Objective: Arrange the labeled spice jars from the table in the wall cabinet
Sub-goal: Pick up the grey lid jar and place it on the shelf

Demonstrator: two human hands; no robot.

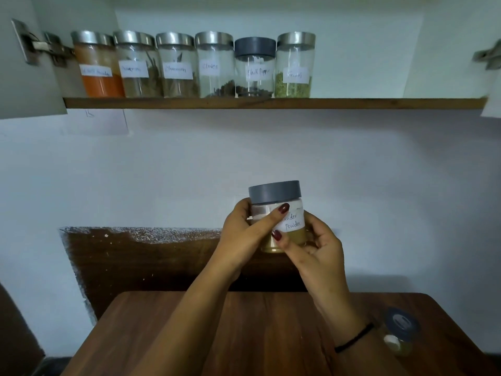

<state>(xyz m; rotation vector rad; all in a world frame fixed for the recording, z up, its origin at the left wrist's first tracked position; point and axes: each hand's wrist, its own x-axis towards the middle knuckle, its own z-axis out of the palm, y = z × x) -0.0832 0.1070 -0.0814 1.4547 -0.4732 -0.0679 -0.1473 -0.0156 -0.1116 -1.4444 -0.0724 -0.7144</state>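
Both hands hold a coriander powder jar (279, 202) with a grey lid in mid air above the wooden table (189, 335). My left hand (244, 234) grips its left side, thumb across the label. My right hand (311, 245) grips its lower right side, thumb on the front. On the cabinet shelf (271, 103) stand several labeled jars in a row: an orange powder jar (99, 65), two more steel-lidded jars, a cloves jar (215, 63), a grey-lidded black pepper jar (254, 67) and a green fennel jar (295, 65). One grey-lidded jar (400, 332) stands on the table's right side.
The cabinet doors hang open at both sides, with hinges at left (40, 46) and right (488, 57). Shelf room lies right of the fennel jar. A dark wooden panel (149, 261) stands against the wall behind the table.
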